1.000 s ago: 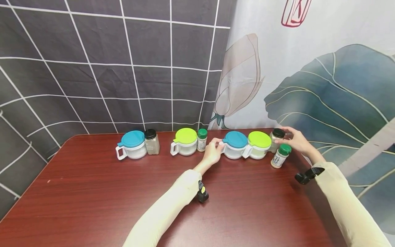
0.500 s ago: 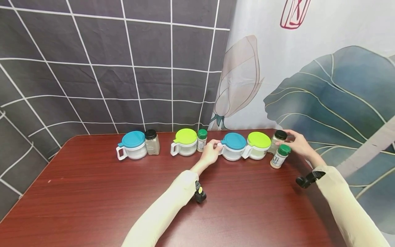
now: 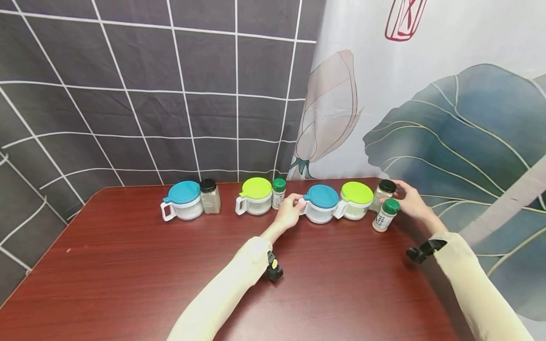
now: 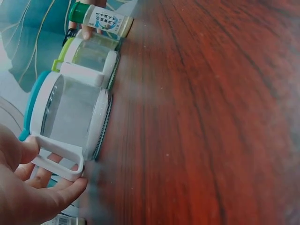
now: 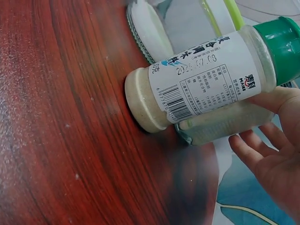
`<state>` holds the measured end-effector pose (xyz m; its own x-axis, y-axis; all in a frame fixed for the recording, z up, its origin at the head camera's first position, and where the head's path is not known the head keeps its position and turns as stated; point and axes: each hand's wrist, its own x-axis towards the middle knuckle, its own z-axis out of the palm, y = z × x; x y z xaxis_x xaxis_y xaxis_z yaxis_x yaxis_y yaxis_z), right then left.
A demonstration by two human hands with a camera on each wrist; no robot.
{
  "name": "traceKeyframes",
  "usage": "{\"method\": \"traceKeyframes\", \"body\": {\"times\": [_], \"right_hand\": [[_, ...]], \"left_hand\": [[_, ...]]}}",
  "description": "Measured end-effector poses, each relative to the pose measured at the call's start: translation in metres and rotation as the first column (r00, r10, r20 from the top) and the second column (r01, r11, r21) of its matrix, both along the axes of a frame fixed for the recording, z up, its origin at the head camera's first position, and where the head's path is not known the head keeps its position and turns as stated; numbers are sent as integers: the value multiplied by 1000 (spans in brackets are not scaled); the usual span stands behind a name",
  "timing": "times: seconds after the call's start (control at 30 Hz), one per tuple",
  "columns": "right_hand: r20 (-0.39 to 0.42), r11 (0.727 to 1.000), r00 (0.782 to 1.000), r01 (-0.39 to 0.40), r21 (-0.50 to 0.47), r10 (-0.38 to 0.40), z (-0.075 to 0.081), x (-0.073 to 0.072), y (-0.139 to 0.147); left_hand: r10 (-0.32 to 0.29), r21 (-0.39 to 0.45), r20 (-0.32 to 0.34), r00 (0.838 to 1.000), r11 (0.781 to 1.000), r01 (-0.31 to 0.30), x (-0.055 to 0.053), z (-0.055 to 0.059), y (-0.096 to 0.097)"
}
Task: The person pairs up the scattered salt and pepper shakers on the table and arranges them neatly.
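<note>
My left hand (image 3: 288,211) pinches the white handle of a blue-lidded seasoning jar (image 3: 321,204). In the left wrist view, the thumb and fingers of that hand wrap about the handle (image 4: 61,154), and the jar stands upright on the table. My right hand (image 3: 410,203) holds a black-lidded seasoning jar (image 3: 381,195) at the far right, thumb on one side and fingers on the other. A green-capped shaker bottle (image 5: 206,77) stands in front of that jar and partly hides it. Between the two hands sits a lime-lidded jar (image 3: 356,201), its handle beside the blue-lidded one.
Further left along the back edge stand another lime-lidded jar (image 3: 256,196) with a green-capped bottle (image 3: 278,194), and another blue-lidded jar (image 3: 183,201) beside a black-lidded jar (image 3: 210,196). A tiled-pattern cloth (image 3: 204,113) hangs behind the reddish-brown table (image 3: 170,265).
The blue-lidded jar in my left hand has shifted slightly left and toward me. The black-lidded jar in my right hand has moved slightly right and toward me.
</note>
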<state>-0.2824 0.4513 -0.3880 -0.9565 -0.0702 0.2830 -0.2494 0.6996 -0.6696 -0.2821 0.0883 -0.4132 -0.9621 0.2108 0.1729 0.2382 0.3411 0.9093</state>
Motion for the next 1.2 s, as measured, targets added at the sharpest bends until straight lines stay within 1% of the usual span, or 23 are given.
{"method": "traceKeyframes", "body": {"times": [0.1,0.2,0.3,0.37,0.5,0.67,0.87,0.97,1.1,1.2], "right_hand": [[-23,1000,1000,-9,-11,8,-2,0,3],[-53,998,998,-29,-58,26,-6,0,5],[-69,994,997,-37,-106,30,-9,-1,6],[-75,992,997,-26,-124,16,-11,-1,5],[-86,992,996,4,-127,-15,-14,-1,4],[-99,991,994,40,-127,-53,-16,1,0],[-46,988,988,148,-53,-150,-11,5,-6],[-33,981,982,186,-50,-188,-10,6,-8],[-54,977,980,186,-102,-192,-9,5,-8],[-75,977,981,167,-132,-178,-8,4,-8]], "left_hand": [[-9,-3,-2,1000,1000,9,1,-1,0],[-16,4,-3,1000,1000,16,1,-3,-1],[-15,32,-6,1000,999,16,1,-4,-1],[0,52,-4,1000,999,0,1,-4,-1],[48,91,22,999,995,-50,1,-6,0],[95,105,46,994,989,-99,3,-5,3],[129,117,21,991,985,-131,5,-8,5],[158,123,18,987,980,-159,6,-9,7],[200,120,11,980,973,-200,8,-10,11],[215,127,6,977,969,-214,8,-9,13]]}}
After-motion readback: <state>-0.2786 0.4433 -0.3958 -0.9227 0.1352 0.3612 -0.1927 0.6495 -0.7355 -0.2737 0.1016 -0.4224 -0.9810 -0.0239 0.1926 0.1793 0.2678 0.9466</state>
